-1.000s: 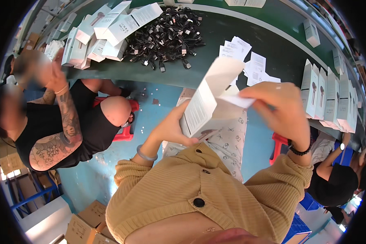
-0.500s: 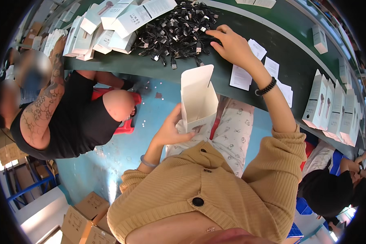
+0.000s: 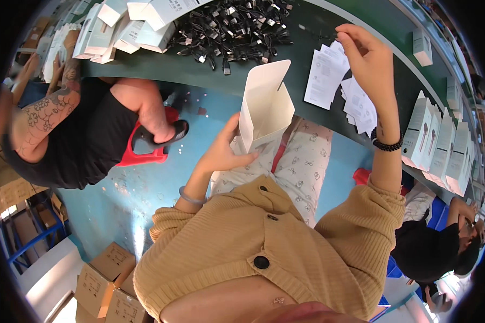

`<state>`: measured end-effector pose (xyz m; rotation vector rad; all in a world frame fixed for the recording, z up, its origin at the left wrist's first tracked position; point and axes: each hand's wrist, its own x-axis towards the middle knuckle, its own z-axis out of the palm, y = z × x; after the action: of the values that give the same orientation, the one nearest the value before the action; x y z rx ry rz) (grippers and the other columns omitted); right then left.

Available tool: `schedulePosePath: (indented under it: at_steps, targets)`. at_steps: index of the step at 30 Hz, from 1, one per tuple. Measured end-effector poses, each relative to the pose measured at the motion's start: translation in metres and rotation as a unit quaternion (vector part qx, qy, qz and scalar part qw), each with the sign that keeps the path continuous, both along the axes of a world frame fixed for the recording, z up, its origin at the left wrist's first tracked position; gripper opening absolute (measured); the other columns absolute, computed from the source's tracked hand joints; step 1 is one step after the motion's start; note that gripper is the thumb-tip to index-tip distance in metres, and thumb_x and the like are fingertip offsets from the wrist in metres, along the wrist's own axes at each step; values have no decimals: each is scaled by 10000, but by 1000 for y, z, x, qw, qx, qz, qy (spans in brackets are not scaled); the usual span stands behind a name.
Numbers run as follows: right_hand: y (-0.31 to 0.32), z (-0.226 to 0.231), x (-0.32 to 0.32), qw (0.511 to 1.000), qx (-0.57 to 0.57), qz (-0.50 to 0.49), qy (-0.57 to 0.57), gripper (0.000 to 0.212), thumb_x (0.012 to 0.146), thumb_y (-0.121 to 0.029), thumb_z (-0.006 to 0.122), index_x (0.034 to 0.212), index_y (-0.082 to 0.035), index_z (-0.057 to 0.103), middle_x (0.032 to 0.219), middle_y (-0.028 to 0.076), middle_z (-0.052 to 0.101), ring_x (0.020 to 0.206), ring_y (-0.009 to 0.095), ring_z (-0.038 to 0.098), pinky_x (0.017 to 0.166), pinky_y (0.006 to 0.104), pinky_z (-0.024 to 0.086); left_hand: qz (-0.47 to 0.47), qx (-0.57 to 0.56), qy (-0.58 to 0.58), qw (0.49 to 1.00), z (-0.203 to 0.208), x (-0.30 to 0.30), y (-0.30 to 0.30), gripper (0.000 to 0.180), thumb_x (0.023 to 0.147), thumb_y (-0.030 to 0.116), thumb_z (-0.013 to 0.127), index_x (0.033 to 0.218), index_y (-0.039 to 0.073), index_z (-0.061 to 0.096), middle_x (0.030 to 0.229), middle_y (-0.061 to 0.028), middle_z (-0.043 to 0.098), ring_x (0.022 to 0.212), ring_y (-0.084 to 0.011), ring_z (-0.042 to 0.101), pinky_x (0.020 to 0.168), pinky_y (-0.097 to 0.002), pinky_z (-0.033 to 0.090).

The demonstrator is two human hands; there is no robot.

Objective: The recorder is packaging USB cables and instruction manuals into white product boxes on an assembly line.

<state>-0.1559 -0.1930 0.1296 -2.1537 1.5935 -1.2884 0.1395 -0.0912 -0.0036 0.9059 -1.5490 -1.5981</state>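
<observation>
An open white cardboard box, its flap standing up, is held in my left hand above my lap, fingers behind its side and thumb at its lower front. Nothing shows inside it. Over the table, my right hand pinches the end of a thin black USB cable, which trails left, blurred, toward the pile. Below the fingertips lie white printed leaflets in two loose stacks. The heap of black USB cables sits at the table's far middle.
White boxes are piled at the far left of the dark green table. More boxes stand in a row on the right. A seated co-worker is on the left, another person at lower right. Brown cartons stand on the floor.
My right hand has moved right from the cable heap, drawing a cable out over the leaflets. The box in my left hand is tilted slightly differently. The left co-worker has shifted.
</observation>
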Motion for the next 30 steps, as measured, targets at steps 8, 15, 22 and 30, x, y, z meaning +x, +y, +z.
schedulePosePath:
  at_steps: [8, 15, 22, 30]
  targets:
    - [92, 64, 0, 970, 83, 79, -212, 149, 855, -15, 644, 997, 24, 665, 834, 23, 658, 686, 54, 540, 616, 171, 419, -21, -28, 19, 999, 4, -22, -3, 881, 648, 94, 760, 1413, 37, 327, 1304, -76, 479, 1182, -181, 459, 1019, -345, 339]
    - [106, 55, 16, 971, 116, 205, 35, 214, 757, -4, 691, 969, -22, 675, 865, 91, 669, 645, 175, 585, 574, 259, 449, -66, -47, -27, 996, 15, -32, 1, 895, 613, 124, 769, 1398, 29, 349, 1286, -93, 495, 1190, -195, 462, 1009, -345, 352]
    - [131, 47, 2, 979, 77, 174, -70, 351, 740, -62, 731, 1081, -46, 649, 937, 74, 646, 684, 144, 548, 544, 255, 428, -129, -28, -53, 990, 7, -40, 5, 959, 548, 149, 777, 1391, 12, 342, 1328, -124, 463, 1248, -227, 433, 1062, -349, 308]
    - [178, -13, -23, 970, 136, 55, -193, 532, 697, -116, 779, 1184, -38, 581, 1051, 67, 598, 759, 130, 546, 613, 246, 410, -147, 118, 99, 977, -23, -51, 22, 782, 680, 167, 794, 1337, -9, 409, 1320, -121, 465, 1235, -211, 428, 1021, -369, 356]
